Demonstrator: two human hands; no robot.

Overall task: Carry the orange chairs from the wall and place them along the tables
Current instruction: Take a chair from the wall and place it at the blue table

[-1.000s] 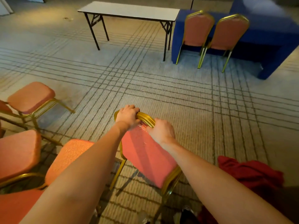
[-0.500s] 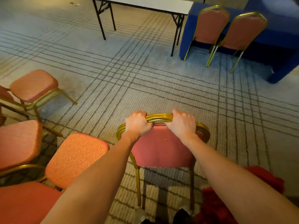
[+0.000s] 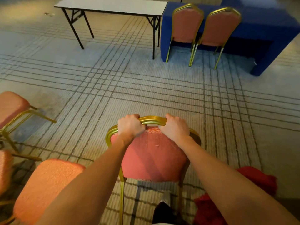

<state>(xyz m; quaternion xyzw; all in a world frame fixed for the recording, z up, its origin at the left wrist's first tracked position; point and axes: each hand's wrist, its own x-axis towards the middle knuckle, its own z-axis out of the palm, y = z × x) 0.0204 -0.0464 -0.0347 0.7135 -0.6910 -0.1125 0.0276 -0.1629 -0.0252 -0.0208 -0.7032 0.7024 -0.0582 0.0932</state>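
Here we have both hands on the top of an orange chair (image 3: 152, 155) just in front of us, its back toward us and upright. Our left hand (image 3: 130, 127) grips the gold rail (image 3: 153, 120) left of its crown, fingers curled over the far side; our right hand (image 3: 174, 128) grips the same rail just right of the crown, with a short stretch of bare rail between the two. The chair's legs run out of sight at the bottom edge, so we cannot tell whether they touch the carpet (image 3: 162, 88). To our left stand more orange chairs: one seat (image 3: 45, 187) close beside our left forearm, another (image 3: 11, 106) further up the left edge. Across the carpet, well apart from us, a bare folding table (image 3: 113, 5) stands beside a blue-draped table (image 3: 259, 30). Two orange chairs, one (image 3: 186, 25) just beside the other (image 3: 220, 28), are set against the blue one with their backs toward us. A red cloth (image 3: 259, 181) lies on the floor by our right arm.
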